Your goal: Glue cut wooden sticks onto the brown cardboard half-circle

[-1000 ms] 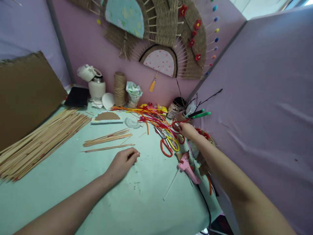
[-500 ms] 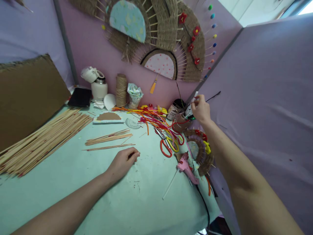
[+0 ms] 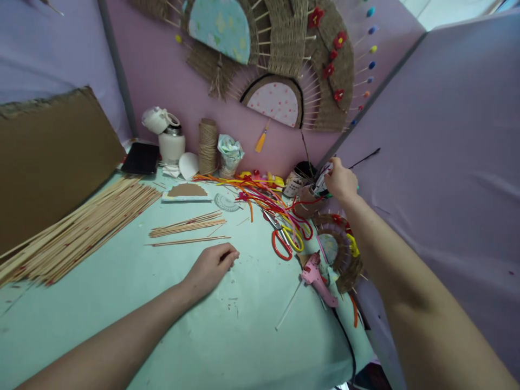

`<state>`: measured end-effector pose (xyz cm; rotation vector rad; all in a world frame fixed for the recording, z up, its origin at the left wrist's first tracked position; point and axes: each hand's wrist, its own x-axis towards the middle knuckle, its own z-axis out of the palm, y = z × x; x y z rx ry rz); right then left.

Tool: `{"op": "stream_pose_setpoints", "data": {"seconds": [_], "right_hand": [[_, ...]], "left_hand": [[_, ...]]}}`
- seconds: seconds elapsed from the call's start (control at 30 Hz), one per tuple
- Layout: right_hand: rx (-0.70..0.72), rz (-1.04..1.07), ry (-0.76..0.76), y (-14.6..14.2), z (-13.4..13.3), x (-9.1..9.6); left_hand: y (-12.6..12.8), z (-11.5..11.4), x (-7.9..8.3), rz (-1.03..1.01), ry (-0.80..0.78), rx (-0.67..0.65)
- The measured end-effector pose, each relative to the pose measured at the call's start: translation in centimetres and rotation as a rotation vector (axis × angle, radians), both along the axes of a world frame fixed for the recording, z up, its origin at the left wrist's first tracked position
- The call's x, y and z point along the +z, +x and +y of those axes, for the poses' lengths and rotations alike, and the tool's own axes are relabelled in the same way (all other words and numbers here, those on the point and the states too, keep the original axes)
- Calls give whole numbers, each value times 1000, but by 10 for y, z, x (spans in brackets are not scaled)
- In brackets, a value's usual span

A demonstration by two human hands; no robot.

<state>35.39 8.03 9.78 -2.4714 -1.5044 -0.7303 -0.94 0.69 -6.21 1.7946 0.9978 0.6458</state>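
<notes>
My right hand [image 3: 341,181] reaches to the far right corner of the table and closes its fingers around pens standing in a brown cup [image 3: 306,206]. My left hand [image 3: 213,265] rests on the pale green table cover [image 3: 162,303] with its fingers curled under; I see nothing in it. A small bundle of thin wooden sticks [image 3: 189,223] lies just beyond the left hand. Red-handled scissors [image 3: 280,241] and a tangle of coloured pipe cleaners [image 3: 264,197] lie between the two hands.
A pink glue gun [image 3: 317,277] and a small woven fan piece [image 3: 339,249] lie near the right edge. A big pile of long sticks [image 3: 77,230] and a cardboard sheet [image 3: 49,157] fill the left. A flask [image 3: 170,142], twine spool [image 3: 208,145] and phone [image 3: 141,158] stand at the back.
My right hand left the pipe cleaners, rose to the pens in the cup at the corner, and now sits slightly lower on them. The left hand has stayed put.
</notes>
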Motion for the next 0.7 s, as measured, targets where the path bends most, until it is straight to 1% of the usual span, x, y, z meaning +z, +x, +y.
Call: {"op": "stream_pose_setpoints", "data": {"seconds": [0.1, 0.17, 0.3, 0.33, 0.37, 0.47, 0.5, 0.53, 0.57, 0.63, 0.7], "right_hand": [[-22, -79, -23, -1, 1, 6], [-50, -94, -56, 2, 3, 8], [-52, -63, -168, 12, 7, 0], [-34, -69, -154, 13, 6, -3], [-7, -85, -106, 12, 6, -5], [148, -143, 139, -5, -1, -8], [195, -141, 185, -15, -4, -7], [246, -122, 192, -28, -8, -6], [312, -90, 165, -43, -12, -6], [465, 4, 17, -76, -19, -10], [656, 81, -167, -108, -25, -23]], "left_hand": [[0, 0, 1, 6, 5, -8], [0, 0, 2, 9, 11, -10], [0, -2, 3, 13, 29, -11], [0, -3, 3, 18, 39, -17], [-1, -3, 3, 25, 63, -28], [-4, 1, 7, 83, 206, -65], [-7, 5, 10, 118, 272, -68], [-11, 9, 13, 167, 337, -57], [-17, 15, 17, 228, 400, -31], [-31, 26, 24, 401, 501, 58], [-47, 37, 30, 609, 495, 148]]}}
